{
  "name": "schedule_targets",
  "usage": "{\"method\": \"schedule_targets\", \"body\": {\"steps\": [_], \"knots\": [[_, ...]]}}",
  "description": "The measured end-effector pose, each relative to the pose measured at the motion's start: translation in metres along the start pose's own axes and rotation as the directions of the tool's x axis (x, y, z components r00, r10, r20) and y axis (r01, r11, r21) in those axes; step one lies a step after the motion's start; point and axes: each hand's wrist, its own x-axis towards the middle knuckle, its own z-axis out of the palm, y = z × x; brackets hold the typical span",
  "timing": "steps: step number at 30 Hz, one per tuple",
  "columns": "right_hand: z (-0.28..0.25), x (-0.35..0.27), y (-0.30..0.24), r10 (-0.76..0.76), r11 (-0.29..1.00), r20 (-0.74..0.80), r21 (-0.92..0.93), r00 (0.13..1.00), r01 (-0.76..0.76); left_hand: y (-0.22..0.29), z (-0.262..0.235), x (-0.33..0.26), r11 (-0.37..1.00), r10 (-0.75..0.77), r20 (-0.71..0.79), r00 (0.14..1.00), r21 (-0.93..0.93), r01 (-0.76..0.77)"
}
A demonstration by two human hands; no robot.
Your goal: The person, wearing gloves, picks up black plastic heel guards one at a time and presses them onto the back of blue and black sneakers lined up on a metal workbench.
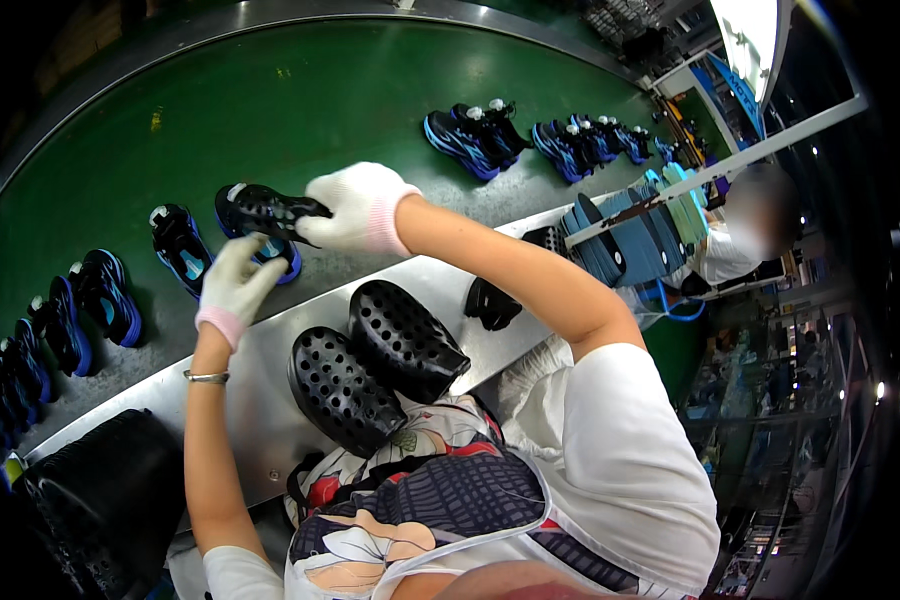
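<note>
My right hand (360,208), in a white knitted glove with a pink cuff, is closed on the end of a black perforated shoe form (270,210). The form lies over a black and blue sneaker (288,262), partly covering it. My left hand (238,288), gloved the same way, is just left of that sneaker with thumb and fingers apart. Whether its fingertips touch the shoe or form, I cannot tell. Two more perforated black forms, one (405,335) beside the other (340,385), rest on the metal ledge (260,400) in front of me.
Black and blue sneakers (180,250) stand along the green conveyor belt (300,110), continuing left and right. A stack of black forms (105,490) is at lower left, smaller black pieces (492,303) at right. Blue-grey insole-shaped pieces (625,245) stand in a rack near another person (735,250).
</note>
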Motion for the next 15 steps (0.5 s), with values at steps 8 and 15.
{"method": "schedule_targets", "body": {"steps": [8, 15], "knots": [[0.004, 0.010, 0.007, 0.043, 0.999, 0.177, 0.008, 0.983, -0.045, -0.044, 0.031, 0.006, 0.955, 0.229, -0.156, 0.961, 0.225, -0.191], [0.016, 0.014, 0.000, 0.086, 0.990, 0.268, 0.082, 0.960, -0.112, -0.036, 0.030, -0.001, 0.971, 0.177, -0.184, 0.967, 0.193, -0.141]]}}
